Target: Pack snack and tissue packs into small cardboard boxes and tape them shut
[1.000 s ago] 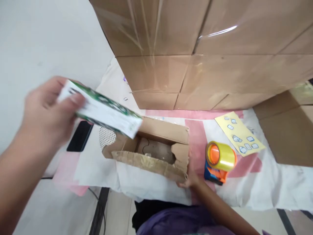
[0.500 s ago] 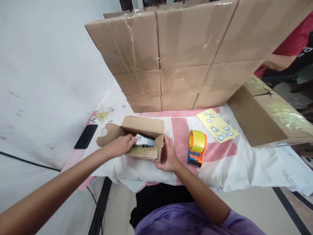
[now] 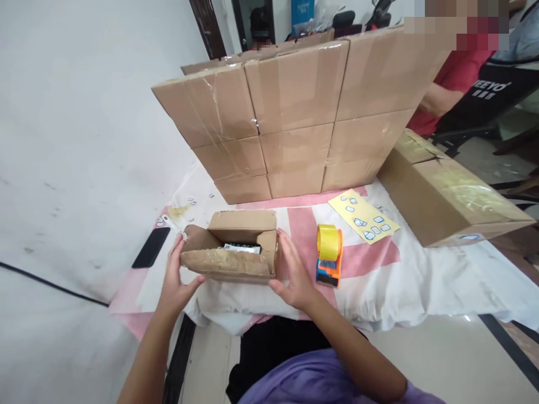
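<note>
A small open cardboard box (image 3: 229, 269) sits near the table's front edge, its long flaps raised. My left hand (image 3: 174, 280) is at its left end, thumb by the front corner and fingers along the side flap. At the right end, my right hand (image 3: 295, 275) has its fingers along the side and its thumb at the front corner. The box is held between both hands. Inside lies a white and black packet (image 3: 242, 247), partly hidden by the front flap; its kind cannot be made out.
An orange and blue tape dispenser with yellow tape (image 3: 328, 252) stands to the right, near a yellow sticker sheet (image 3: 364, 216). Stacked cartons (image 3: 295, 123) form a wall behind. A larger carton (image 3: 442, 196) is at right, a black phone (image 3: 150, 248) at left. Another person's arm (image 3: 442, 100) shows beyond.
My left hand has let go of the white packet inside the box and moved out to the box's left end. My right hand stays at the right end. The view has tilted up.
</note>
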Demonstrator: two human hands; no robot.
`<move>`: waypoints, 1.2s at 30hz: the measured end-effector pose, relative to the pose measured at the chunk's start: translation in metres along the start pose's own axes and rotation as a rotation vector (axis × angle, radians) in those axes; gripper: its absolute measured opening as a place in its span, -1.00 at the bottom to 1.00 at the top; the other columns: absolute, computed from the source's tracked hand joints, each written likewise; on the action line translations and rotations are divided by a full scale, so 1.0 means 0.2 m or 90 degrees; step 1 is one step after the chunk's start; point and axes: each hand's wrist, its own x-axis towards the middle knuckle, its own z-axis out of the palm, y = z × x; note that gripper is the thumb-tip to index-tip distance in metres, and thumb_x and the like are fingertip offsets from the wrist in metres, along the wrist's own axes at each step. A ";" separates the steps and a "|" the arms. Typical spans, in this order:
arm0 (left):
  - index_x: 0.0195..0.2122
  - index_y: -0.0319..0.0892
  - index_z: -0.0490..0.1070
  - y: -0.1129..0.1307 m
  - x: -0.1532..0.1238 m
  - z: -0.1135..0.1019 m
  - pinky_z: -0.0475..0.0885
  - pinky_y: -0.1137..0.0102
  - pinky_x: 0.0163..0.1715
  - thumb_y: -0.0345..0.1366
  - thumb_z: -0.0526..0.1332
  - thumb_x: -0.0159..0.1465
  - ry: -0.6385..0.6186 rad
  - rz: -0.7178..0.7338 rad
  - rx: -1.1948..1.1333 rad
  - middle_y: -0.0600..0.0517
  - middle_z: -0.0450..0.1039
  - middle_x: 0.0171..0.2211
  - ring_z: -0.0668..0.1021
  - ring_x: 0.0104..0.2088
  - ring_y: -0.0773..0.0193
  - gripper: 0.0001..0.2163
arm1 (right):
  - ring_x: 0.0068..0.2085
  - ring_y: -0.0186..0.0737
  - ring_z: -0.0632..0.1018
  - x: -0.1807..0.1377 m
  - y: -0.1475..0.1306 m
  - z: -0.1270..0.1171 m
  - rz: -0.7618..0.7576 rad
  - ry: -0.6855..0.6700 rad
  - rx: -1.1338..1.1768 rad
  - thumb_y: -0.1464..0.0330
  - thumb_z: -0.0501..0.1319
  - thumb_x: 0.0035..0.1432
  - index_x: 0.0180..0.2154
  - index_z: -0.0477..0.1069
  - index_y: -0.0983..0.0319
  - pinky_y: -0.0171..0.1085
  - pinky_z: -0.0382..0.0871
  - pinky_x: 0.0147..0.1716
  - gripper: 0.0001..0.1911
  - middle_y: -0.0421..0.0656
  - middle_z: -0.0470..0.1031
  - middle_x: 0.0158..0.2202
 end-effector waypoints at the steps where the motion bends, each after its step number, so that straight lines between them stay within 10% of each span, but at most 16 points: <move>1: 0.52 -0.02 -0.12 -0.01 -0.02 0.04 0.19 -0.14 0.41 0.30 0.30 0.21 -0.023 -0.023 -0.043 -0.30 0.03 0.50 0.17 0.49 -0.23 0.00 | 0.54 0.22 0.02 0.02 -0.03 0.00 0.007 0.005 -0.015 -0.09 0.17 0.32 0.52 -0.15 0.16 0.25 0.02 0.48 -0.03 0.07 -0.06 0.54; 4: 0.54 -0.08 -0.40 0.00 0.00 0.13 0.23 -0.13 0.39 0.23 0.30 0.25 -0.046 -0.070 -0.116 -0.33 0.35 0.33 0.35 0.41 -0.14 0.09 | 0.49 0.21 0.14 0.10 -0.07 0.02 -0.001 0.016 -0.039 0.01 0.17 0.35 0.22 0.41 0.17 0.27 0.05 0.46 -0.45 0.03 0.35 0.35; 6: 0.54 -0.12 -0.26 0.03 0.05 0.13 0.24 -0.10 0.38 0.14 0.27 0.32 -0.083 -0.085 -0.097 -0.25 0.56 0.14 0.46 0.33 -0.09 -0.04 | 0.44 0.16 0.24 0.16 -0.04 0.02 0.018 0.058 -0.007 0.07 0.12 0.39 0.05 0.50 0.15 0.23 0.14 0.43 -0.60 0.02 0.45 0.24; 11: 0.05 -0.03 0.51 0.10 0.14 0.05 0.12 -0.10 0.39 0.06 0.12 0.39 -0.188 0.009 0.095 -0.11 0.62 0.04 0.48 0.25 -0.12 -0.62 | 0.43 0.13 0.28 0.25 0.00 -0.02 0.128 0.105 0.006 0.13 0.20 0.33 0.28 0.34 0.16 0.17 0.27 0.37 -0.44 0.11 0.23 0.38; 20: -0.29 -0.08 0.26 0.07 0.17 0.11 0.34 0.02 0.26 0.41 -0.09 0.31 0.003 -0.116 -0.171 -0.19 0.41 0.03 0.46 0.16 -0.05 -0.40 | 0.51 0.55 -0.13 0.22 -0.26 -0.14 -0.039 -0.095 -0.208 0.20 0.44 0.12 -0.38 0.55 0.21 0.56 -0.05 0.36 -0.78 -0.10 -0.01 0.53; 27: 0.12 -0.09 0.31 0.04 0.13 0.09 0.45 0.03 0.20 0.45 -0.44 0.28 -0.005 -0.195 -0.250 -0.21 0.47 0.07 0.52 0.18 -0.04 -0.13 | 0.52 0.32 -0.03 0.12 -0.22 -0.12 -0.235 -0.037 -0.175 0.38 0.33 0.22 -0.27 0.62 0.00 0.48 -0.09 0.40 -0.87 -0.32 0.15 0.46; 31: 0.46 -0.15 0.03 0.06 0.06 0.05 0.38 -0.02 0.28 0.45 0.05 0.26 -0.188 -0.159 -0.288 -0.25 0.57 0.07 0.55 0.20 -0.12 -0.05 | 0.53 0.35 -0.01 0.14 -0.15 -0.09 -0.036 0.050 -0.102 0.16 0.37 0.25 0.22 0.46 0.00 0.39 0.01 0.42 -0.48 -0.08 -0.06 0.54; 33: 0.50 -0.13 -0.10 0.07 0.05 0.08 0.30 -0.03 0.34 0.22 0.30 0.25 -0.106 -0.181 -0.218 -0.32 0.39 0.30 0.42 0.34 -0.13 -0.04 | 0.50 0.24 0.13 0.17 -0.11 -0.06 0.038 0.058 -0.017 0.06 0.30 0.29 0.49 0.01 0.08 0.32 0.14 0.40 -0.12 0.10 0.09 0.49; 36: 0.50 -0.12 -0.13 0.10 0.05 0.14 0.28 -0.06 0.36 0.04 0.34 0.25 0.048 -0.191 -0.079 -0.35 0.04 0.48 0.25 0.46 -0.15 -0.07 | 0.44 0.07 0.29 0.20 -0.06 -0.03 -0.013 0.024 0.048 0.13 0.15 0.41 0.54 -0.25 0.11 0.23 0.18 0.40 -0.13 0.03 0.52 0.22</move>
